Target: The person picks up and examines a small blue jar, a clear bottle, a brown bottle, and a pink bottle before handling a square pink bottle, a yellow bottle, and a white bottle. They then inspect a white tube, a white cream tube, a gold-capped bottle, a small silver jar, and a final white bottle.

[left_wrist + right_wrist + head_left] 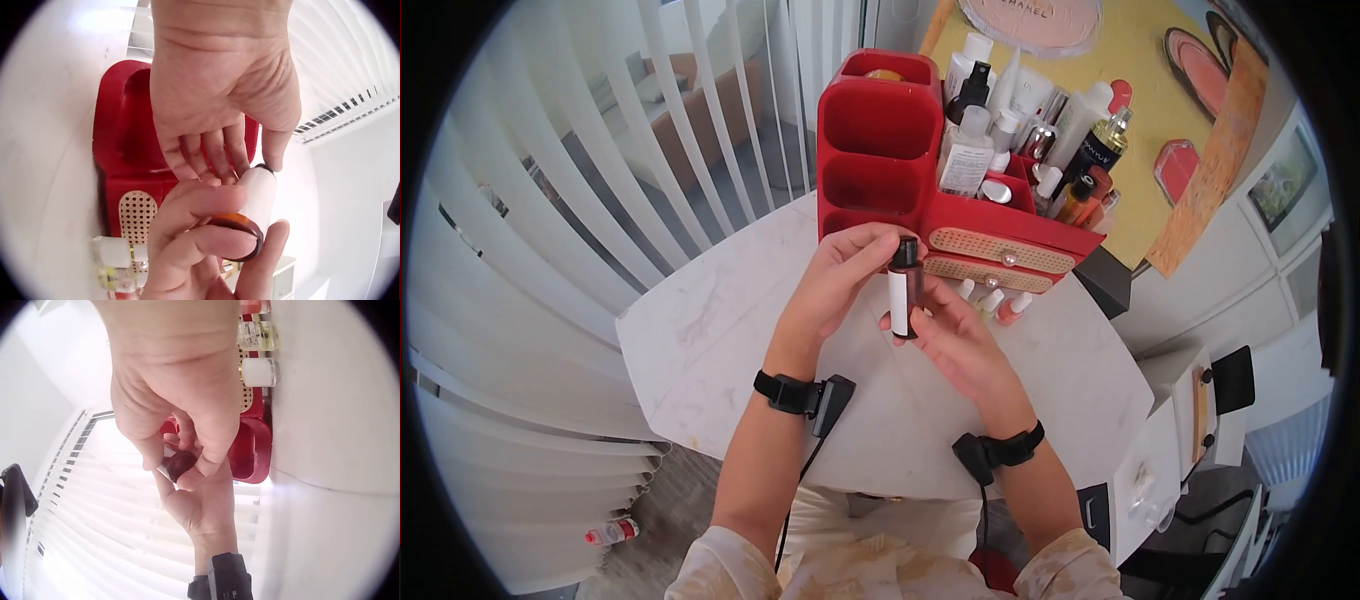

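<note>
A small amber-brown bottle [899, 300] with a black cap [907, 250] and a white label stands nearly upright between both hands, above the table. The left hand [840, 275] pinches it at the cap, thumb on the near side and fingers behind. Lower down, the right hand [960, 345] grips the bottle near its base between thumb and fingers. In the left wrist view the bottle's white label [259, 194] faces the camera, and a right finger lies across its round bottom. The right wrist view shows the dark bottle base [181, 464] among the right fingers.
Behind the hands stands a red organizer [880, 170] with open compartments, woven-front drawers [1000, 250] and several cosmetic bottles. Several nail polish bottles [1012, 308] stand before the drawers on the white marbled table [710, 320]. Vertical blinds [600, 120] hang at the left.
</note>
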Demonstrator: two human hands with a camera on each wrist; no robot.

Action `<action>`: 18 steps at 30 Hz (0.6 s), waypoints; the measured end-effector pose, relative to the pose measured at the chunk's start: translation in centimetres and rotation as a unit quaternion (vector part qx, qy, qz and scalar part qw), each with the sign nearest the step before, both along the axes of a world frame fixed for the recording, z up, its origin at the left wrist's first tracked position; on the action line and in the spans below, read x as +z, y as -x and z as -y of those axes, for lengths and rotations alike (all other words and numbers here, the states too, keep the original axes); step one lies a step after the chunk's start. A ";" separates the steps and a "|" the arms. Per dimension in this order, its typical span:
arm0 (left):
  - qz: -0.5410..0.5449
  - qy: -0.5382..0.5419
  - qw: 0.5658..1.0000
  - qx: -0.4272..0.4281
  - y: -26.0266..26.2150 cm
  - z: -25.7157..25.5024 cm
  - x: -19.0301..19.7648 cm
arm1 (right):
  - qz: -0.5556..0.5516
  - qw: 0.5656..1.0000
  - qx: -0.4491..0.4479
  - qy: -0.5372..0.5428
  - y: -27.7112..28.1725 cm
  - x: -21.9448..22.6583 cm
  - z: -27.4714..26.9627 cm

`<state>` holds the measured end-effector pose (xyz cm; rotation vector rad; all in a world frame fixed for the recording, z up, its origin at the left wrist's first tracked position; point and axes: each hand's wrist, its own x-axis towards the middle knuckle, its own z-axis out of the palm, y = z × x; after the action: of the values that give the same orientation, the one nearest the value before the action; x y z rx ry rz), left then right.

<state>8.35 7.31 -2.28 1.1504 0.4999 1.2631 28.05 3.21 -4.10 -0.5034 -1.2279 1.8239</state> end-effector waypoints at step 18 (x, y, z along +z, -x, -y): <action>0.009 0.010 1.000 -0.009 -0.1 0.0 0.0 | -0.011 1.000 0.010 0.024 0.1 0.7 0.6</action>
<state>8.48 7.33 -2.27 1.1237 0.4858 1.2505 27.98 2.66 -3.37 -0.4970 -1.1799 1.8759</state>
